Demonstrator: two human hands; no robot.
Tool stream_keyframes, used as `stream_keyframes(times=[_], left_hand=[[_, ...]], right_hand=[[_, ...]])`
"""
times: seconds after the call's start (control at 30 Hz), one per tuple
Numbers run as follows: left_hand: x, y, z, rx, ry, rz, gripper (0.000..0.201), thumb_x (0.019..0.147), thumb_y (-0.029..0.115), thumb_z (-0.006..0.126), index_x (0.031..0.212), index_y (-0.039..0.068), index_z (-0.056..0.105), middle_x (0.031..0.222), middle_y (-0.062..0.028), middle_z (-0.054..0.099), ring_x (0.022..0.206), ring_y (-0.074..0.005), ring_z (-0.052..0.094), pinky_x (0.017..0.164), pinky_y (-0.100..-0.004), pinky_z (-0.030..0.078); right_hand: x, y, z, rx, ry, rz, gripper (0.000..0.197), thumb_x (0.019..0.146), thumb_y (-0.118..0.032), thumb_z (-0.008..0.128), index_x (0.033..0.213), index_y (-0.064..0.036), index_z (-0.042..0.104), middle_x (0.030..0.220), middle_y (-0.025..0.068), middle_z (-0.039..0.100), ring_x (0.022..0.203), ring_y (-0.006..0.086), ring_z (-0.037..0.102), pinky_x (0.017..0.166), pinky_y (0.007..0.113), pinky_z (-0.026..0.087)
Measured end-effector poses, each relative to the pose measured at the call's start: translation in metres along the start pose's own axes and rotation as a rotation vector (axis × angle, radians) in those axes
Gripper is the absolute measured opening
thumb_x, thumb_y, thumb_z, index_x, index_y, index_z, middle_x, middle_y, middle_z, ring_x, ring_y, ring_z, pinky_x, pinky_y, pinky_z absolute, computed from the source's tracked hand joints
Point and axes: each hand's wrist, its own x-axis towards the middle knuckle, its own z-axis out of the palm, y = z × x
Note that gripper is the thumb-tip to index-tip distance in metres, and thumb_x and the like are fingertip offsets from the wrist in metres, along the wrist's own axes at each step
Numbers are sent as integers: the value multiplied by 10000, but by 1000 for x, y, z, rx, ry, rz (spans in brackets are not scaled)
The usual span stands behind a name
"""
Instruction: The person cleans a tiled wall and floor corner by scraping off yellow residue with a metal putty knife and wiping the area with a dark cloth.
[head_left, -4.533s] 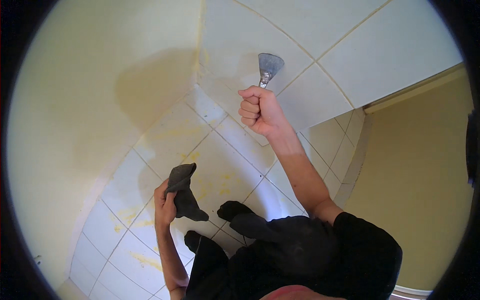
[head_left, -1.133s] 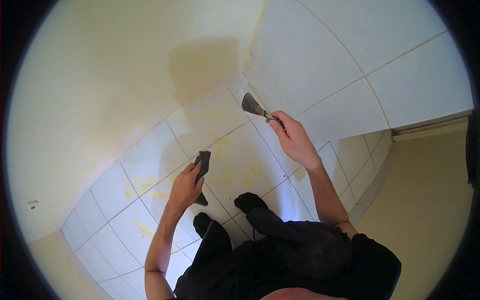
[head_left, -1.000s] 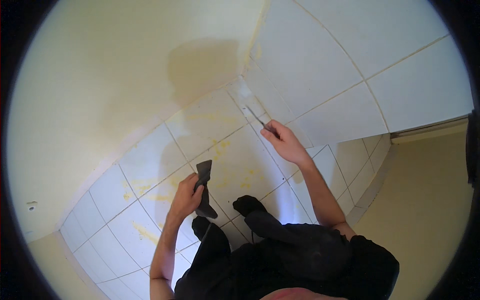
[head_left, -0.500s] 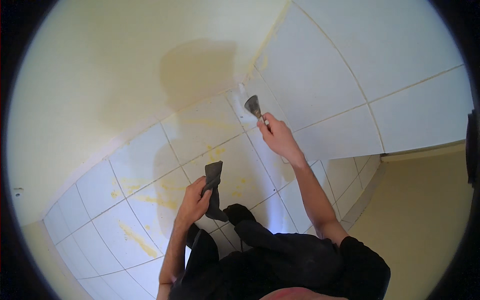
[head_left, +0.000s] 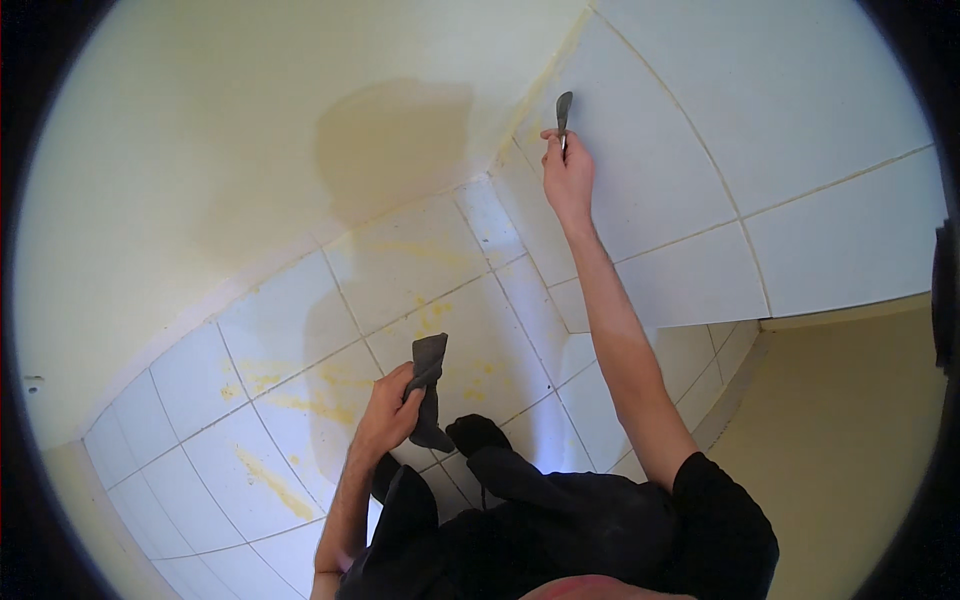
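My right hand is closed round the handle of a putty knife, arm stretched out forward. Its grey blade is seen nearly edge-on, over the large white tile panel, close to a yellowish line along the panel's left edge. I cannot tell whether the blade touches the tile. Lower down, my left hand grips a dark grey cloth, bunched in the fingers and hanging above the floor tiles. Yellow smears mark the white tiled floor around and beyond the left hand.
A cream wall rises beyond the floor, carrying my shadow. The tile panel stands higher than the floor, with a lower edge at right. My dark-clad legs and black foot are below. A beige surface lies at right.
My right hand has moved farther forward and slightly right with the putty knife, from the corner up over the tile panel. The blade has turned edge-on. My left hand stays nearly still.
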Motion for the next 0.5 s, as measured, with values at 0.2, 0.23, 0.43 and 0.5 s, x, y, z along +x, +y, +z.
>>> stream_keyframes(times=[0.2,0.23,0.43,0.5], left_hand=[[6,-4,1,-48,-33,-40,250,894,7,456,1105,-32,585,871,-110,607,813,-171,561,759,-313,469],[8,-5,1,-49,-35,-40,254,894,3,452,1107,-31,586,879,-109,610,820,-171,565,765,-314,470],[22,-4,0,-21,-46,-22,258,888,2,459,1106,-28,592,909,-129,622,851,-191,591,782,-322,477],[22,-7,0,-27,-44,-44,261,886,1,459,1107,-27,594,911,-133,622,852,-196,593,784,-322,478]], right_hand=[[7,4,11,368,-25,378,278,956,-223,542,772,-26,609,550,-24,456,479,71,379,455,273,275],[8,4,12,369,-23,376,278,956,-223,542,772,-26,609,550,-24,456,479,71,379,455,273,275],[16,-1,31,474,48,380,277,968,-269,548,752,-95,556,518,-69,371,382,34,277,351,251,177],[7,-5,30,530,70,463,266,960,-254,558,751,-90,562,519,-72,368,383,34,271,354,250,168]])
